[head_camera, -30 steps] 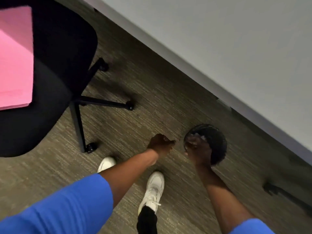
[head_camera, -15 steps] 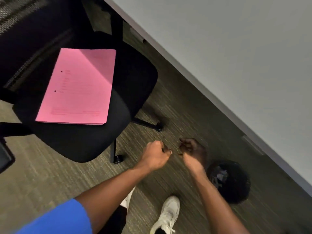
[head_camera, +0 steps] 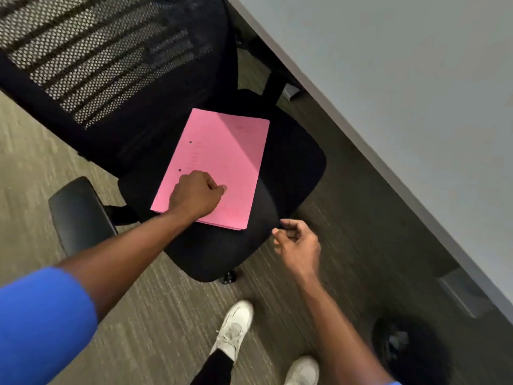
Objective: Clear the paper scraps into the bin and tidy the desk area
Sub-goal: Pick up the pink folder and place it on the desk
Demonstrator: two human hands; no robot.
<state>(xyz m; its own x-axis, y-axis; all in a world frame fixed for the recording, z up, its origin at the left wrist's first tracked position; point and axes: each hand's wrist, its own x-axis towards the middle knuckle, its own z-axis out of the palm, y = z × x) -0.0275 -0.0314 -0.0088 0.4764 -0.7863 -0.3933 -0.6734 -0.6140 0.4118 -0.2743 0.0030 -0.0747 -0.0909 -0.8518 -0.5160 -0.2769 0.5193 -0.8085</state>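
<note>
Grey bench (head_camera: 402,79) running along the right, far to near. Left of it a black office chair (head_camera: 291,168), now filling the middle of the view where a second ago only its edge showed. Pink paper stack (head_camera: 222,162) flat on the seat, long axis running far-right to near-left, punched holes along its left edge. Black bin (head_camera: 410,348), a second ago right under both hands, now well apart at near right, pale scraps dimly visible inside: scraps likely dropped, attention turned to the chair and tidying. Left hand (head_camera: 195,194) over the stack's near end, grip curled together, contact unclear. Right hand (head_camera: 298,244) beside the seat's near edge, grip loosely curled on nothing visible.
</note>
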